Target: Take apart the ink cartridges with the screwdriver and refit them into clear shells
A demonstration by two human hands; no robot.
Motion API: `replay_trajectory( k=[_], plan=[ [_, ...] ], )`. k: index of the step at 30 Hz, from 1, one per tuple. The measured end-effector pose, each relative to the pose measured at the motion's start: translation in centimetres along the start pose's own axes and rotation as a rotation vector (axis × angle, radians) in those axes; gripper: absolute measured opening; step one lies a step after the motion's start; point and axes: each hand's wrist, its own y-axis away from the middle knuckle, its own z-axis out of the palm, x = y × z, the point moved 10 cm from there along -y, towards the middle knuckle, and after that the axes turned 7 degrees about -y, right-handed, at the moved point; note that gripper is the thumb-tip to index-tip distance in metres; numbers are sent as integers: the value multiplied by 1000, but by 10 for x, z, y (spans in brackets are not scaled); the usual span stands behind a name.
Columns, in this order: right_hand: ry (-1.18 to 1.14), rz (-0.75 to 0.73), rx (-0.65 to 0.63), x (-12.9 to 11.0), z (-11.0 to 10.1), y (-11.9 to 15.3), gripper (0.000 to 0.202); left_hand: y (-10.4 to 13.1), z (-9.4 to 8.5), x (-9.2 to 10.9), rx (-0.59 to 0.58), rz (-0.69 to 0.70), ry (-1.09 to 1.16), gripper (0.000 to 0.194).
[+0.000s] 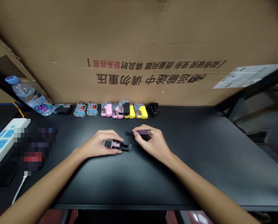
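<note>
Black-and-silver gadget (115, 144) is in the middle of the frame, over a big black desk (120, 182). Along the upper middle is a row of little clear cases (106, 109); I cannot tell if they are done or not. The left hand (99, 143) has its fingers wrapped around the gadget, which looks unfinished, with a gap at its right end. The right hand (154, 141) has its fingers pinching a purple tool (144, 132). A tiny black loop (128, 133) is by their tips.
</note>
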Motion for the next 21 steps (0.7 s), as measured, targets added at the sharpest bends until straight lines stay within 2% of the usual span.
replay_trajectory(
  k=[3, 5, 7, 10, 13, 21],
  plan=[
    [17, -24, 108, -4, -18, -2, 12, 0, -7, -4, 65, -17, -47, 36],
    [-29, -48, 133, -13, -22, -2, 13, 0, -8, -5, 88, -15, -78, 39],
    [-119, -63, 77, -23, -15, -2, 12, 1, -8, -5, 100, 5, -90, 42],
    [-240, -74, -94, -36, 6, 2, 15, 1, -6, -3, 112, 31, -85, 39],
    [-248, -128, -203, -45, 20, 8, 16, 1, -6, -2, 115, 18, -111, 35],
    [-206, -158, -219, -43, 24, 10, 16, 1, -4, 0, 84, 20, -187, 37]
  ],
)
